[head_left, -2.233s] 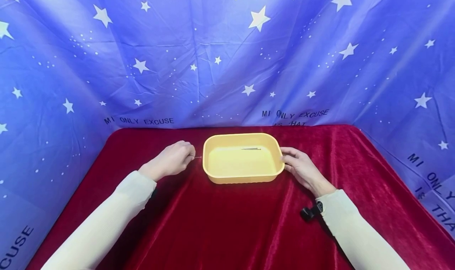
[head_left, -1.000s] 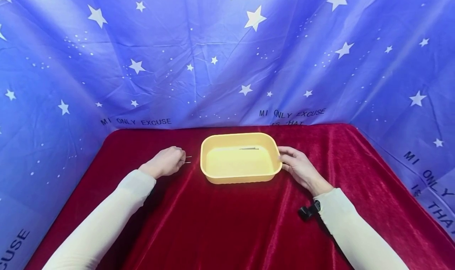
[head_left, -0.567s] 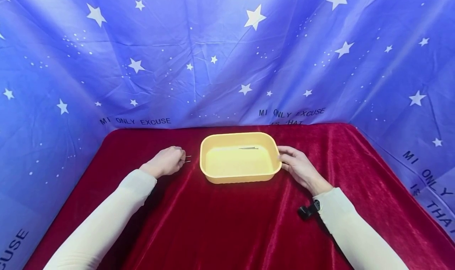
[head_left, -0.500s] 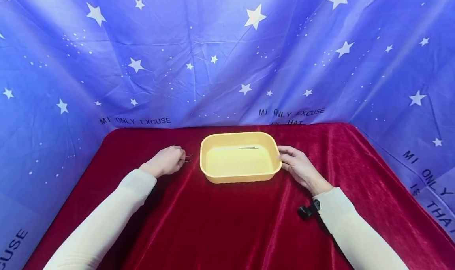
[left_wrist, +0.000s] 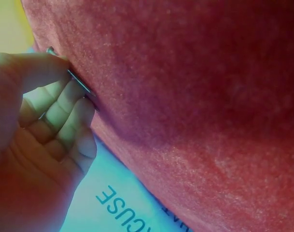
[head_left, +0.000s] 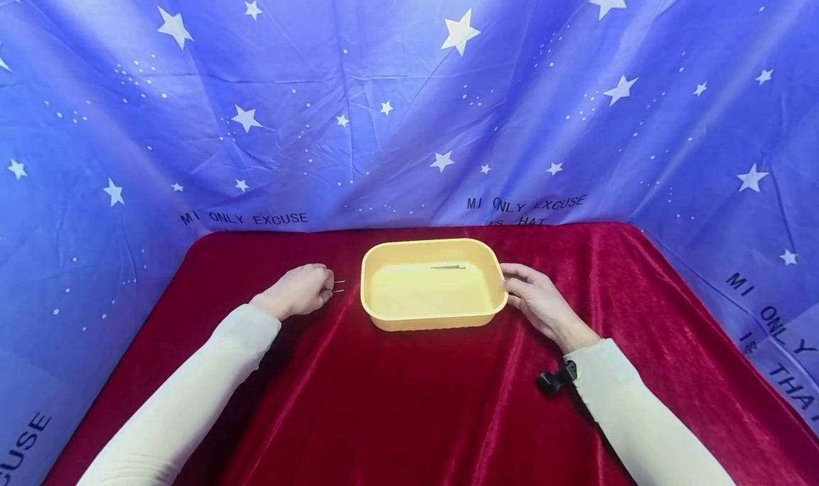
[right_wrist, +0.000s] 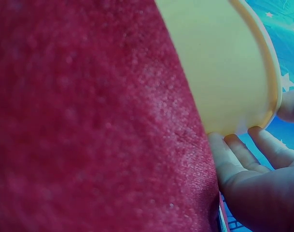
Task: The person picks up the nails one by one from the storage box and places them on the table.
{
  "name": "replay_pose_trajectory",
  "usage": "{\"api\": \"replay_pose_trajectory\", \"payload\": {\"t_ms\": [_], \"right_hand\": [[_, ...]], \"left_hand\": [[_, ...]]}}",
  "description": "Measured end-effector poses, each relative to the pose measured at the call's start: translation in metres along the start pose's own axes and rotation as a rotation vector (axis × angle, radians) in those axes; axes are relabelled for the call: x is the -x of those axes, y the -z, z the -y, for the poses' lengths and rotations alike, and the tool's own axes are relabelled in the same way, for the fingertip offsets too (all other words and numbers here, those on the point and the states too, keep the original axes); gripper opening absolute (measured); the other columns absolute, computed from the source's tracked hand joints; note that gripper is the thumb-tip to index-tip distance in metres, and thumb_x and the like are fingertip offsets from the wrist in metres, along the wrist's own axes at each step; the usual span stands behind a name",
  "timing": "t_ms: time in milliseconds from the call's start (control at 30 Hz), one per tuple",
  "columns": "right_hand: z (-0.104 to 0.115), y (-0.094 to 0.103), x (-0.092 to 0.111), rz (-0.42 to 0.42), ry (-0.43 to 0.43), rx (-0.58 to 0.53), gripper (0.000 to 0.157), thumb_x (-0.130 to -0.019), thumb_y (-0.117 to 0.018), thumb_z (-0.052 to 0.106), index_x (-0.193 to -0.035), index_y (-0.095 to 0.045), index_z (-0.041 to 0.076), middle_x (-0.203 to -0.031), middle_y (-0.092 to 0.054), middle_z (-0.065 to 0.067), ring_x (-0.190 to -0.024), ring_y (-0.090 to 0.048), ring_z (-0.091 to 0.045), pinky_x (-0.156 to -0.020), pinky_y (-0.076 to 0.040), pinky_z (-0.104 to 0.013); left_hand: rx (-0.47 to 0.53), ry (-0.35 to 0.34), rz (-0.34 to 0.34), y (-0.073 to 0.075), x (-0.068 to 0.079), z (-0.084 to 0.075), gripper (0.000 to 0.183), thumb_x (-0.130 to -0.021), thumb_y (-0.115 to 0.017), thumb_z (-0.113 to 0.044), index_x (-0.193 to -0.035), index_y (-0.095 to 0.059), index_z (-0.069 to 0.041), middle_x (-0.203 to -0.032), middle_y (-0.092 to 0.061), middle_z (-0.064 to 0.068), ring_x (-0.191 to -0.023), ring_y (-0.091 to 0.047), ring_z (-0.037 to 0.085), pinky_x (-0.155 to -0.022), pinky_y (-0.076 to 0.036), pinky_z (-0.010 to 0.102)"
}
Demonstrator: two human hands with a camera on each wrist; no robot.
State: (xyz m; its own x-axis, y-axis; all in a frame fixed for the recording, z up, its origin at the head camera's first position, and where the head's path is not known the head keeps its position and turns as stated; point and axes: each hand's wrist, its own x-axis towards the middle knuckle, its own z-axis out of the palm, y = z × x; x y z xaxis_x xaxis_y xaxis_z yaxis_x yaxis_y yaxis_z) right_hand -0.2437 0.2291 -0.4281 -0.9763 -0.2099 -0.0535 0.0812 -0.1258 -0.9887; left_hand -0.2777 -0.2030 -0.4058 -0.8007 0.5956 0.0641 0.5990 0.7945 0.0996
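In the head view my left hand (head_left: 299, 290), palm down left of the yellow tray (head_left: 432, 324), pinches thin metal nails. Two thin ends of the nails (head_left: 339, 281) stick out toward the tray. The left wrist view shows one nail (left_wrist: 80, 82) between thumb and fingertips, its small head (left_wrist: 50, 50) past the thumb, close over the red cloth. My right hand (head_left: 542, 303) rests its fingertips on the tray's right end; in the right wrist view its fingers (right_wrist: 233, 154) lie fairly straight along the outer wall. A few more thin nails (head_left: 449, 267) lie inside the tray toward its back.
A red velvet cloth (head_left: 397, 401) covers the table. Behind and at both sides hangs a blue curtain (head_left: 307, 145) with white stars and black lettering. A black wrist camera (head_left: 555, 381) sits at the right sleeve.
Since the first frame my left hand has drawn slightly left, away from the tray, and two nail ends show instead of one. Over the last second both hands hold nearly still.
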Motion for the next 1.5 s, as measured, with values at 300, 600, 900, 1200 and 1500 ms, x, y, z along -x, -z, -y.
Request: {"api": "replay_pose_trajectory", "payload": {"t_ms": [300,600,900,1200,1500], "right_hand": [[0.0,0.001,0.0,-0.002,-0.002,-0.007,0.047,-0.091,-0.051,-0.003,-0.134,-0.036,-0.015,-0.113,-0.057,-0.009,-0.091,-0.062,-0.014,-0.081,-0.055,-0.026],[0.0,0.0,0.0,-0.002,-0.004,-0.014,0.046,-0.091,-0.052,-0.003,-0.134,-0.037,-0.014,-0.114,-0.058,-0.01,-0.09,-0.063,-0.014,-0.08,-0.056,-0.026],[0.001,0.0,0.001,0.004,-0.01,-0.02,0.048,-0.092,-0.053,-0.002,-0.135,-0.034,-0.016,-0.113,-0.058,-0.009,-0.091,-0.062,-0.014,-0.08,-0.055,-0.025],[-0.001,0.001,0.001,0.0,-0.002,-0.012,0.047,-0.092,-0.052,-0.003,-0.134,-0.036,-0.014,-0.115,-0.057,-0.011,-0.091,-0.063,-0.015,-0.081,-0.055,-0.026],[-0.002,0.001,0.001,-0.001,-0.001,-0.018,0.046,-0.092,-0.052,-0.003,-0.134,-0.037,-0.014,-0.111,-0.059,-0.007,-0.089,-0.063,-0.013,-0.079,-0.055,-0.025]], "left_hand": [[0.016,0.015,0.003,0.003,0.0,-0.001,0.013,-0.077,-0.067,-0.007,-0.069,-0.061,-0.015,-0.073,-0.055,0.0,-0.068,-0.055,0.02,-0.064,-0.05,0.037],[0.018,0.013,-0.021,0.009,-0.002,-0.003,0.014,-0.077,-0.067,-0.007,-0.068,-0.061,-0.016,-0.074,-0.054,0.0,-0.069,-0.053,0.019,-0.064,-0.05,0.037],[0.04,-0.003,-0.042,0.018,-0.002,-0.008,0.012,-0.077,-0.067,-0.008,-0.074,-0.059,-0.015,-0.078,-0.052,-0.002,-0.072,-0.052,0.018,-0.065,-0.048,0.035],[0.068,-0.033,-0.072,0.022,-0.004,-0.018,0.009,-0.079,-0.068,-0.009,-0.079,-0.062,-0.014,-0.082,-0.054,-0.002,-0.076,-0.055,0.018,-0.068,-0.05,0.034],[0.077,-0.069,-0.098,0.029,-0.011,-0.03,0.008,-0.08,-0.069,-0.008,-0.081,-0.062,-0.012,-0.081,-0.053,-0.002,-0.076,-0.054,0.017,-0.069,-0.05,0.035]]}}
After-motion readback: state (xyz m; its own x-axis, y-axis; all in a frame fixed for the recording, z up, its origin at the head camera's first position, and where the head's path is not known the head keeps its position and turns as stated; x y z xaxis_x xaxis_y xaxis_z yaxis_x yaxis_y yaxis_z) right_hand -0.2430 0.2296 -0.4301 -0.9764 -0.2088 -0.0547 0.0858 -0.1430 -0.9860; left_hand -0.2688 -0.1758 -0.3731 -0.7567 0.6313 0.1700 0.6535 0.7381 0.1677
